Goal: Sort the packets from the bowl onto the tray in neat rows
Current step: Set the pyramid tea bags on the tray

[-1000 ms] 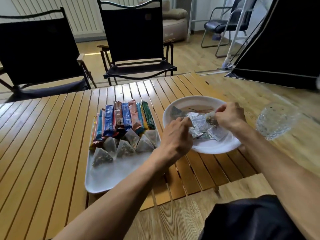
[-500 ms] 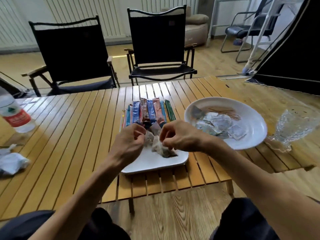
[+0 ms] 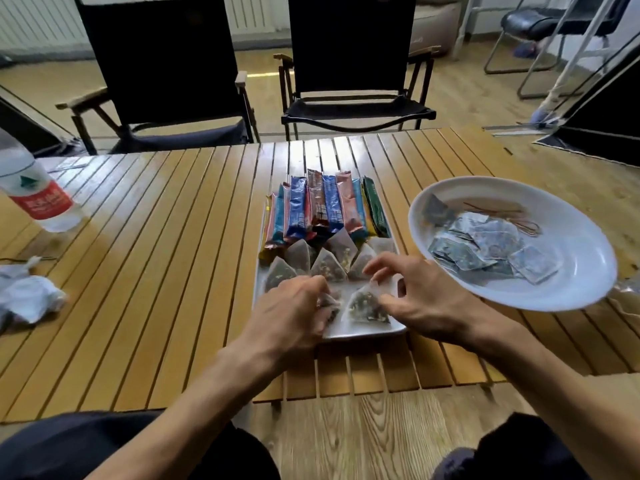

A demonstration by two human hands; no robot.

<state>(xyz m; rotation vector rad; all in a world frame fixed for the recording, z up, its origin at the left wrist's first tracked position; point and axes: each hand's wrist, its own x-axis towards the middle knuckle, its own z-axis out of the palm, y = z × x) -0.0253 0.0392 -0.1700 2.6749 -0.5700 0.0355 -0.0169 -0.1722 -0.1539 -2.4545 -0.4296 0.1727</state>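
The white tray [image 3: 367, 332] sits on the tabletop [image 3: 156, 271], with a row of stick packets [image 3: 325, 206] at its 12 o'clock end and a row of pyramid bags [image 3: 327, 265] next to them. At the 6 o'clock end, the left hand [image 3: 291, 317] curls its fingers around a dark pyramid bag [image 3: 328, 304]. The right hand [image 3: 426, 299] has loose, spread fingers, its thumb touching a pale pyramid bag [image 3: 365, 306]. The bowl [image 3: 588, 271] at 3 o'clock holds flat packets [image 3: 485, 251].

Left hand [image 3: 291, 313], right hand [image 3: 422, 299], over tray [image 3: 367, 332]
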